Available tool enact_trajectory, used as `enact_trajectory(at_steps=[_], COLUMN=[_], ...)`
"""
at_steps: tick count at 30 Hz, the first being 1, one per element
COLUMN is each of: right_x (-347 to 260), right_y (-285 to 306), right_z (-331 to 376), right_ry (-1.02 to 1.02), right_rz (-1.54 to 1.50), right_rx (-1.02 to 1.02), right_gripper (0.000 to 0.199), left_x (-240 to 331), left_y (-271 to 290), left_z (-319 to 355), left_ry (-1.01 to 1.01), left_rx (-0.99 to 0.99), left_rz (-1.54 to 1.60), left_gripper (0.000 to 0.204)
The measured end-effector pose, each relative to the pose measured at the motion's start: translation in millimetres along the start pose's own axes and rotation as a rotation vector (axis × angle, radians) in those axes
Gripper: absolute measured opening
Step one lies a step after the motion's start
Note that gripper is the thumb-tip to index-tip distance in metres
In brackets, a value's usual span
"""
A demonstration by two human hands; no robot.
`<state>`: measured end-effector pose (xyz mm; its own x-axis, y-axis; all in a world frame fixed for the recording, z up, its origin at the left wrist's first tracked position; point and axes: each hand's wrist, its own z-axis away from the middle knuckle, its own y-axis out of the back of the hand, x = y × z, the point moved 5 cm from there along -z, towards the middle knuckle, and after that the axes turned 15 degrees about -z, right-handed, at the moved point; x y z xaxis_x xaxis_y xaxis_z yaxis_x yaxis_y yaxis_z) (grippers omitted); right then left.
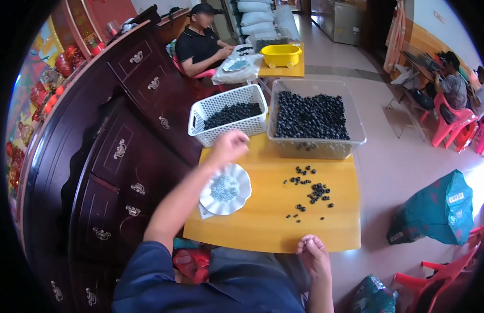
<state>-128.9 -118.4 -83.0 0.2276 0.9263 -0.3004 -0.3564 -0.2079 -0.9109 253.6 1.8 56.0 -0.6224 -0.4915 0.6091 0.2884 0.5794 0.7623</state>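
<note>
1. We see the loose black pieces (318,191) on the right half of the yellow table (268,203); their scatter runs lengthwise from the clear bin (289,148) toward our body. Each piece is too small for us to tell its own axis.
2. Our left hand (230,147) is curled before the near wall of the white basket (255,124), pointing to the right. We cannot tell if it grasps something or touches the basket.
3. Our right hand (313,249) is at the near table edge, fingers pointing away from us, thumb and fingertips pinched close; whether a piece is between them, we cannot tell.
4. The basket's long axis goes left to right, its right end slightly farther.
5. Our left forearm hides a little of the scalloped plate (244,193), whose small bluish grains (224,189) are hard to make out singly.
</note>
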Motion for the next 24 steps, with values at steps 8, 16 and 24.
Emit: enact_trajectory(at_steps=[8,16,24], right_x=[1,1,2], right_y=[0,0,0], right_z=[-7,-4,-4], right_ry=[-0.022,-0.02,-0.04], right_rz=[-0.011,0.001,-0.001], right_rx=[-0.027,-0.005,-0.005], right_gripper=[0.016,0.016,0.016], left_x=[-27,56,88], left_y=[29,-131,-187], left_z=[-53,37,15], left_ry=[-0.062,-0.468,-0.749], left_rx=[0.268,-0.155,-0.335], left_rz=[-0.413,-0.314,-0.441], left_gripper=[0.041,0.033,0.058])
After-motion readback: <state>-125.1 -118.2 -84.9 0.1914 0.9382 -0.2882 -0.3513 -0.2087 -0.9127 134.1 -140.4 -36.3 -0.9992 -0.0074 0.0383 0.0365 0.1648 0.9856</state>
